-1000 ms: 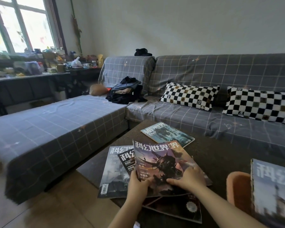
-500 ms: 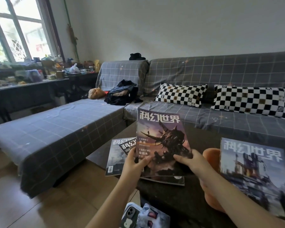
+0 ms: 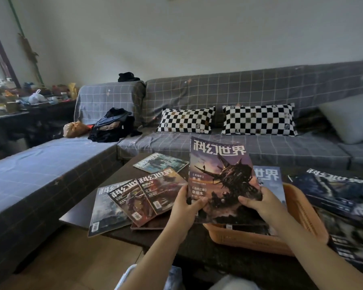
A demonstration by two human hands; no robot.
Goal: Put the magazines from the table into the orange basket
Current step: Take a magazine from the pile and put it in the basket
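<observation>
We've got both hands on one magazine (image 3: 222,178), the purple-skied cover with the dark spiky craft, and it stands nearly upright, cover facing us. Our left hand (image 3: 184,208) grips the lower left edge, thumb laid over the cover and fingers tucked behind. Our right hand (image 3: 260,206) clamps the lower right corner the same way, thumb on the front. So the magazine rises up and away from both grips, its bottom edge just below our thumbs, and that edge sits right over the near rim of the orange basket (image 3: 302,214).

The basket rests on the dark table (image 3: 122,174), to the right of centre. Behind the held copy, a pale blue magazine (image 3: 268,181) stands inside it, mostly hidden. Off to the right, a dark blue magazine (image 3: 333,191) lies tilted by the basket's far side, blurred at the frame edge.

Left of our hands, three overlapping magazines fan out on the table: a grey one (image 3: 105,208) at the corner, a reddish one (image 3: 132,201) across it, and an orange-toned one (image 3: 161,189) beside our left hand. Farther back, a teal copy (image 3: 159,162) lies flat on its own, near the grey checked sofa (image 3: 260,86).
</observation>
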